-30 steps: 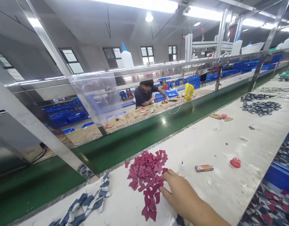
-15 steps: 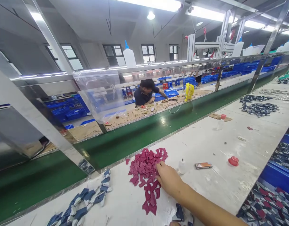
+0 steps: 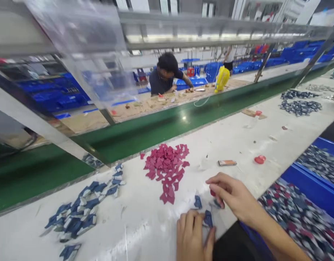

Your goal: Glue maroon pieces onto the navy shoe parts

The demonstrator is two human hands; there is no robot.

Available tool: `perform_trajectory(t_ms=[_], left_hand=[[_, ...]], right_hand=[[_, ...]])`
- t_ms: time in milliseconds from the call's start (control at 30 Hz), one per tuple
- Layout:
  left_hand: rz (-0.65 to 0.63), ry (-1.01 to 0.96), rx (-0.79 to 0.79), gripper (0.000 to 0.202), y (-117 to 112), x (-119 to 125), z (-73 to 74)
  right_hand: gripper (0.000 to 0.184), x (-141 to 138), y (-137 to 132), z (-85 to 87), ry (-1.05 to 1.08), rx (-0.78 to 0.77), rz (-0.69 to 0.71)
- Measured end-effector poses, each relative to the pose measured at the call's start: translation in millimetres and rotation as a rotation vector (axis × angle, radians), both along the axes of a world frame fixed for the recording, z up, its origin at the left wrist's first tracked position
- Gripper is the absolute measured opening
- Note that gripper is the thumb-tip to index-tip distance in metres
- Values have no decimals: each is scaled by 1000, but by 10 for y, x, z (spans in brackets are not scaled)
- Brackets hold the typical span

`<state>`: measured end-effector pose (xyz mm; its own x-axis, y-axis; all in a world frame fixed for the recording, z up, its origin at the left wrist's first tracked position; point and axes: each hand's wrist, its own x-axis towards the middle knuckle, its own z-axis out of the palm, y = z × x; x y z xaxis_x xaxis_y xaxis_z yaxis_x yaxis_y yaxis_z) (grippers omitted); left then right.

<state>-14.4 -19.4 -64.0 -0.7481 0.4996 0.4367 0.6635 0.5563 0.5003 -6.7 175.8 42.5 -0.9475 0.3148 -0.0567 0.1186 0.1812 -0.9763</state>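
Two bare hands over a white bench (image 3: 145,235), with small parts between them. The left hand (image 3: 192,235) rests low on the bench, fingers bent and thumb apart; a navy piece (image 3: 208,219) lies at the gap between forefinger and thumb, though whether it is pinched or merely touched cannot be told. The right hand (image 3: 232,194) is closed at the fingertips on a red piece (image 3: 212,193), mostly hidden by thumb and fingers, so that its long axis cannot be read. The governing relation is that of red to navy: the navy piece lies below the red piece in view, toward the wearer and very slightly left, near but apart. Its long axis runs roughly away from the wearer, leaning a little left at the far end, and the left hand is the nearer to it. A loose piece (image 3: 198,202), also navy, lies just beyond the left fingertips and to the left of the right hand's tips. Farther out and to the left stands the red pile (image 3: 164,165); the navy pile (image 3: 81,210) lies well apart at far left.
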Motion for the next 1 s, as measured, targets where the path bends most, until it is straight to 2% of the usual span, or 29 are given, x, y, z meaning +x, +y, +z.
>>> perform_trajectory(t_ms=[67, 167, 267, 367, 467, 600, 700, 867, 1000], left_hand=[[-20, -94, 11, 24, 0, 38, 145], [-53, -144, 5, 24, 14, 41, 314], [-81, -152, -18, 23, 30, 25, 408], [-85, -152, -17, 24, 46, 22, 437], [-77, -137, -8, 29, 63, 23, 429], [-75, -112, -4, 20, 73, 9, 425], [-90, -122, -14, 15, 74, -6, 441], [-97, -150, -1, 9, 85, -17, 455], [-109, -153, 2, 11, 83, -23, 445]], right_hand=[[49, 213, 66, -41, -79, -148, -41], [52, 458, 80, -113, -139, -179, -124], [42, 633, 23, -195, -165, 23, -214], [34, 738, -46, -283, -154, 218, -250], [33, 783, -86, -350, -153, 286, -285], [32, 799, -95, -348, -211, 337, -270], [31, 796, -91, -323, -304, 197, -251], [48, 756, -127, -351, -325, -265, -287], [55, 714, -212, -386, -306, -398, -311]])
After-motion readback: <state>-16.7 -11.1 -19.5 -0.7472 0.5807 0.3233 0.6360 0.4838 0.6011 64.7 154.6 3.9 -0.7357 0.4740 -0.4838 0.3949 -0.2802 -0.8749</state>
